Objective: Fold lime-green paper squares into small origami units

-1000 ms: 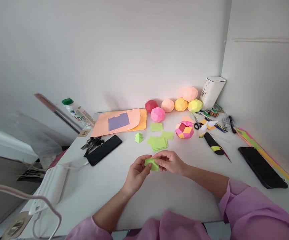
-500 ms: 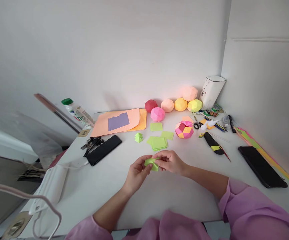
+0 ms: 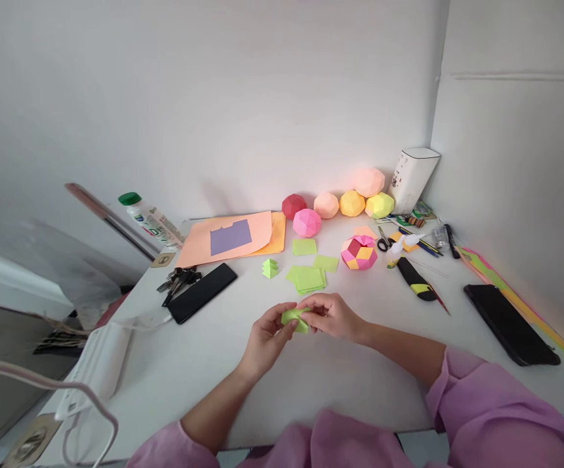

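A small green paper piece (image 3: 295, 318) with a crease is held between both hands, just above the white table. My left hand (image 3: 268, 335) pinches its left side, thumb in front and fingers behind. On the other side, my right hand (image 3: 333, 316) grips the upper right edge between thumb and fingers; some fingertips are hidden. Beyond the hands lie a stack of green paper squares (image 3: 309, 279) and two loose green squares. To their left sits a small stack of folded green pieces (image 3: 270, 268).
Paper balls (image 3: 308, 223) line the wall, near an open pink-and-yellow ball (image 3: 359, 252). Scissors (image 3: 384, 242), glue bottles (image 3: 399, 250) and a cutter (image 3: 416, 279) lie right. Left are a phone (image 3: 203, 292), keys (image 3: 180, 279) and a power strip (image 3: 99, 364); far right, a black case (image 3: 510, 325).
Both hands keep hold of the green paper in almost the same place. Only a very slight shift of the whole view shows.
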Demonstrator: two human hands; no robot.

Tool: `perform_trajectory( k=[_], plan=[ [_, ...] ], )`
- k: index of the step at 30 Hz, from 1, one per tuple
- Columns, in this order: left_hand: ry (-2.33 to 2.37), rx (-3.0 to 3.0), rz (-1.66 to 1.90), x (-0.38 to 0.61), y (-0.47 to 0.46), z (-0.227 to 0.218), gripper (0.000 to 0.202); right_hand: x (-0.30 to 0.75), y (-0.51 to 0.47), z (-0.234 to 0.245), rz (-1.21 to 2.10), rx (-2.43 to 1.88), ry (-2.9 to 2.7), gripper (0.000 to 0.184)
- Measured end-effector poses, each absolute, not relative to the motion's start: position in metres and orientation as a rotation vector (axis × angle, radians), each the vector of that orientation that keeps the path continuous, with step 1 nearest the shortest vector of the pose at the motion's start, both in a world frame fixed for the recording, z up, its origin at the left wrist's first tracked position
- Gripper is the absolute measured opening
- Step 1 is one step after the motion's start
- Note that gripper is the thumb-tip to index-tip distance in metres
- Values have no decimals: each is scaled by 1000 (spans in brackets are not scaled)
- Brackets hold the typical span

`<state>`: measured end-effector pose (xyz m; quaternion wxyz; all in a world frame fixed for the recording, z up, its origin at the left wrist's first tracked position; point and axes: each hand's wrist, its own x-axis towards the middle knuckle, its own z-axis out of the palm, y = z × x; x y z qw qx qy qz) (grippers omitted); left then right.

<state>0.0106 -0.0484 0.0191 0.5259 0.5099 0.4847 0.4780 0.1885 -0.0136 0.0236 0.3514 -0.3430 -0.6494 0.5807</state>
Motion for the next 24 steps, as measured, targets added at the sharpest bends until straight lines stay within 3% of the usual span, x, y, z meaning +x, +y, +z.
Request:
perform_trajectory(
  k=[24],
  plan=[
    [1133,1244,1121,9,-48,13,31,188,-15,22,1298,-879,-1791,16]
  ],
)
